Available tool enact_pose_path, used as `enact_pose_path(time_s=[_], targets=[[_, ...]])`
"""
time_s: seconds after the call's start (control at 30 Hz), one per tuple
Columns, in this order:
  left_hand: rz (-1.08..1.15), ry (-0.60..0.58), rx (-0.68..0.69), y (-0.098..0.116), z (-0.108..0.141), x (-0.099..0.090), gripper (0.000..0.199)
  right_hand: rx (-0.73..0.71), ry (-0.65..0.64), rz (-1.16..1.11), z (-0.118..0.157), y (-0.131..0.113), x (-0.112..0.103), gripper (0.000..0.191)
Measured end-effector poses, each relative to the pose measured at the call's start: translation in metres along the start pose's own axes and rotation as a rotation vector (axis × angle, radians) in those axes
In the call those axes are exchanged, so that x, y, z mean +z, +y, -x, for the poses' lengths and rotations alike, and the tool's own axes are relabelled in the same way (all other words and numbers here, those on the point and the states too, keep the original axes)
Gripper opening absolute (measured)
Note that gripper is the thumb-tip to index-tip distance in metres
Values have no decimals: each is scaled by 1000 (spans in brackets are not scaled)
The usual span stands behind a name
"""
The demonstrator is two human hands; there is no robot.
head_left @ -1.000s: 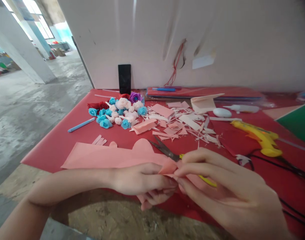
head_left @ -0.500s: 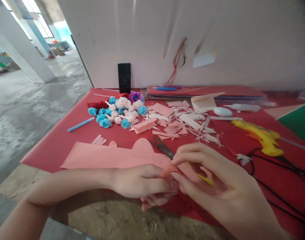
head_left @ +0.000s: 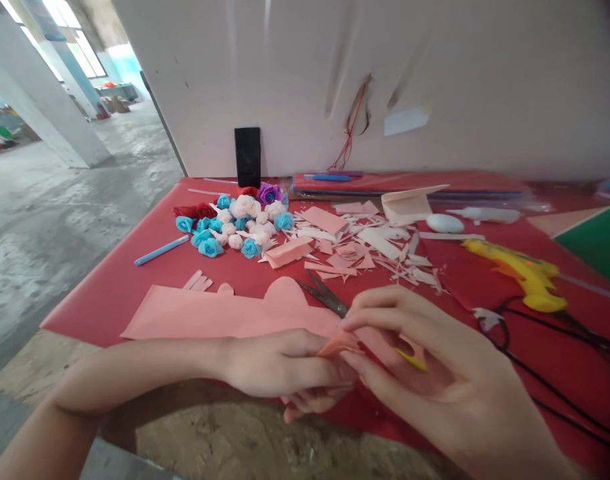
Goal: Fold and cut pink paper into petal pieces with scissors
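Observation:
Between my two hands is a small folded piece of pink paper (head_left: 339, 344). My left hand (head_left: 295, 367) is closed on its left side, the fingers bent round beneath it. The thumb and fingertips of my right hand (head_left: 425, 360) pinch the paper's right edge. Scissors (head_left: 329, 297) with dark blades and a yellow handle lie just beyond, their handle partly hidden by my right hand. A long pink paper sheet (head_left: 185, 317) with rounded bumps along its far edge lies flat behind my left wrist.
On the red table (head_left: 115, 267) are paper roses (head_left: 211, 247), paper scraps (head_left: 379, 243), a blue pen (head_left: 161, 250), a yellow glue gun (head_left: 519, 270) with black cable, and a white egg-shaped object (head_left: 445, 223). A black phone (head_left: 247, 157) leans against the white board (head_left: 295, 80).
The folded pink paper has flattened slightly and tilted between my fingers. My right thumb has shifted a little at its edge. The other things stay where they were.

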State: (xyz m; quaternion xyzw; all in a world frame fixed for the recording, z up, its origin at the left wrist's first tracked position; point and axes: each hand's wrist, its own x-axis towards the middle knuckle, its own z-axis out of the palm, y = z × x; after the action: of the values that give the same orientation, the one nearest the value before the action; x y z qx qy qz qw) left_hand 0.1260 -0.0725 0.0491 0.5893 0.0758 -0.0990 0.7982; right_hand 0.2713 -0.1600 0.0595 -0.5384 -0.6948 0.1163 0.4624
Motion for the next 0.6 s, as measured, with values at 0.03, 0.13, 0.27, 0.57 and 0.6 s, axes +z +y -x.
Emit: enact_pose_path(time_s=[0.03,0.13,0.27,0.57,0.6], targets=[[4,-3,7,0,0,0,38,-6,3,-2,-1,-1,0,10],[-4,-20,28,0,1,0,40,-36,17,-3,-3,-3,-1,10],[-19,-22,38,1,0,-2,39,-90,16,15,-3,-3,-1,12],[-48,5,25,3,1,-1,35,-81,-5,-8,-2,-1,-1,13],[-54,13,22,3,1,-1,35,-65,-1,-18,-2,-1,0,14]])
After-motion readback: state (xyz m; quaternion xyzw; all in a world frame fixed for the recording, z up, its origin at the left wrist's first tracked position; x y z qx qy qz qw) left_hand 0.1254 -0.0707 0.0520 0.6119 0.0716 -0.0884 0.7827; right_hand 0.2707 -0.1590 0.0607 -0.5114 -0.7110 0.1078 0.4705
